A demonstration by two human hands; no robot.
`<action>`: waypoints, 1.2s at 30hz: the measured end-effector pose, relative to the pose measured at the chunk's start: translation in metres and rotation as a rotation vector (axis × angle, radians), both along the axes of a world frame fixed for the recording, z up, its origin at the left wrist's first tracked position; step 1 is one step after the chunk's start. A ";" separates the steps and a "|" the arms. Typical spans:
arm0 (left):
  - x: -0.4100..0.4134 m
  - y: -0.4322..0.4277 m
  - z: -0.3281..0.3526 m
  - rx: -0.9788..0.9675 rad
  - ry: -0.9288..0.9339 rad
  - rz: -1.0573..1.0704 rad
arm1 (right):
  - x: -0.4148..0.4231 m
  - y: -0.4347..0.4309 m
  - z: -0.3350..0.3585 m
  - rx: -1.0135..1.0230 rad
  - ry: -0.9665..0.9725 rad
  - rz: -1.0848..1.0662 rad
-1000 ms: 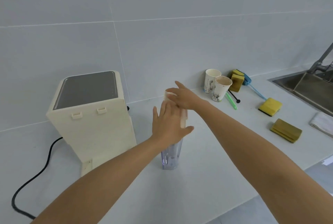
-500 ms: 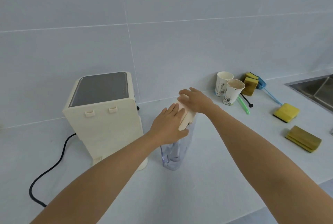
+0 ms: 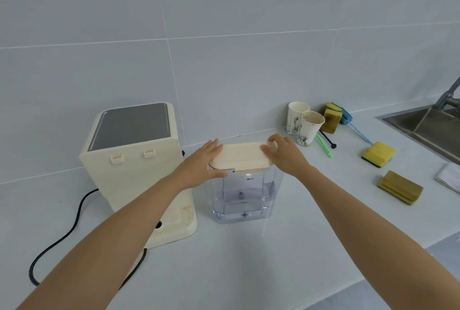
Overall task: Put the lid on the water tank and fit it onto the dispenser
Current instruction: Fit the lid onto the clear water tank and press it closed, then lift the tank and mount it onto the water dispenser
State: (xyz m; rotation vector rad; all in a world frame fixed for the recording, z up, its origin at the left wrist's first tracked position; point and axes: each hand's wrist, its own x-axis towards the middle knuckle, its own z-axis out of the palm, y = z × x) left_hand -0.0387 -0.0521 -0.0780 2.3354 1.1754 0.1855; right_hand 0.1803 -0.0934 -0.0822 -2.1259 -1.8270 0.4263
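A clear plastic water tank (image 3: pixel 242 195) stands upright on the white counter, just right of the cream dispenser (image 3: pixel 132 160). A cream lid (image 3: pixel 241 157) lies flat across the tank's top. My left hand (image 3: pixel 201 167) grips the lid's left end, thumb against the tank's front. My right hand (image 3: pixel 283 155) holds the lid's right end, fingers curled over its top. The dispenser's rear faces me, with two small clips near its top and an open base ledge at its right.
A black power cord (image 3: pixel 62 235) trails left from the dispenser. Two paper cups (image 3: pixel 306 125), sponges (image 3: pixel 378 154), a blue brush (image 3: pixel 353 126) and a green stick stand to the right. A steel sink (image 3: pixel 428 127) and a white cloth (image 3: pixel 449 177) are far right.
The tank has been turned so its broad side faces me. The lid, held tilted at the top before, now lies flat on the tank with one hand at each end.
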 end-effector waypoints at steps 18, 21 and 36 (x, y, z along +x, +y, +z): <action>0.001 0.004 -0.026 -0.386 -0.319 0.196 | -0.002 -0.045 -0.005 0.154 0.700 -0.145; 0.009 0.005 -0.036 -0.432 -0.331 0.188 | 0.008 -0.051 -0.013 0.098 0.799 -0.165; 0.027 -0.001 -0.049 -0.426 -0.264 0.237 | 0.023 -0.067 -0.051 -0.109 0.530 -0.261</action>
